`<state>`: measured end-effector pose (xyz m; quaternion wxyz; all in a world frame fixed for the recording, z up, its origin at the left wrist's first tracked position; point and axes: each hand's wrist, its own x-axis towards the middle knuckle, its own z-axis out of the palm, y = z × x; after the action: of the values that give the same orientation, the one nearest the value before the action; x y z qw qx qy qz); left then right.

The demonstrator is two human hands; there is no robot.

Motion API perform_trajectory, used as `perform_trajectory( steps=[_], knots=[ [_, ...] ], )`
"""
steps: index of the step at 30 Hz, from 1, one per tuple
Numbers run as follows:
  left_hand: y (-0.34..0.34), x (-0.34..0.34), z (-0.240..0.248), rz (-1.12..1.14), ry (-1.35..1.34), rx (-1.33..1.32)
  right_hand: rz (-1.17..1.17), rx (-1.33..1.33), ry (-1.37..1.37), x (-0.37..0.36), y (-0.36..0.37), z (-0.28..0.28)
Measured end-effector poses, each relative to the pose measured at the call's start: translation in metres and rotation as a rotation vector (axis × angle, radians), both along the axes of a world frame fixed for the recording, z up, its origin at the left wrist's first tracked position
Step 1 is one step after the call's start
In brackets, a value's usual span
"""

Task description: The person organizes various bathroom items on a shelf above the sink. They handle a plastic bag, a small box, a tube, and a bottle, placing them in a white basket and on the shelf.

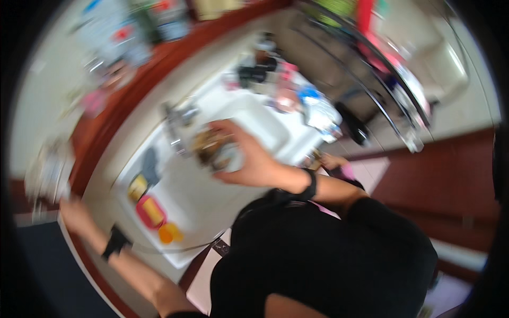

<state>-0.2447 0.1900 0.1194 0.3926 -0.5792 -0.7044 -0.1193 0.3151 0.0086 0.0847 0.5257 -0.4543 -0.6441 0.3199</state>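
Note:
Over the sink, my right hand (248,159) is wrapped round a small clear container (229,157), probably a glass, with something brown (207,144) at its far side. Blur hides what the brown part is. At the far left, my left hand (77,216) is stretched out to a whitish, partly see-through bundle (50,172) on the ledge. It touches or nearly touches the bundle's lower edge; its fingers are smeared by motion. Beneath my right hand lies the white double sink (199,212), and its metal tap (174,130) stands just left of the container.
A red dish with a yellow sponge (152,212), an orange item (168,232) and a grey cloth (150,167) lie on the sink's left side. Bottles and a blue-white packet (319,108) crowd its far right. A metal rack (366,69) stands beyond. Another person's hand (333,160) shows at right.

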Motion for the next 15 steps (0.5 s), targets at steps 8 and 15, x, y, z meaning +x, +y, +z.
perform_trajectory(
  steps=[8, 15],
  knots=[
    [0.012, 0.106, 0.028, -0.164, -0.215, -0.113, -0.082, -0.051, 0.117, -0.001, -0.022, -0.041],
    [0.014, 0.115, 0.019, -0.327, -0.218, -0.073, -0.06, -0.13, 0.119, -0.008, -0.022, -0.049]
  ],
)
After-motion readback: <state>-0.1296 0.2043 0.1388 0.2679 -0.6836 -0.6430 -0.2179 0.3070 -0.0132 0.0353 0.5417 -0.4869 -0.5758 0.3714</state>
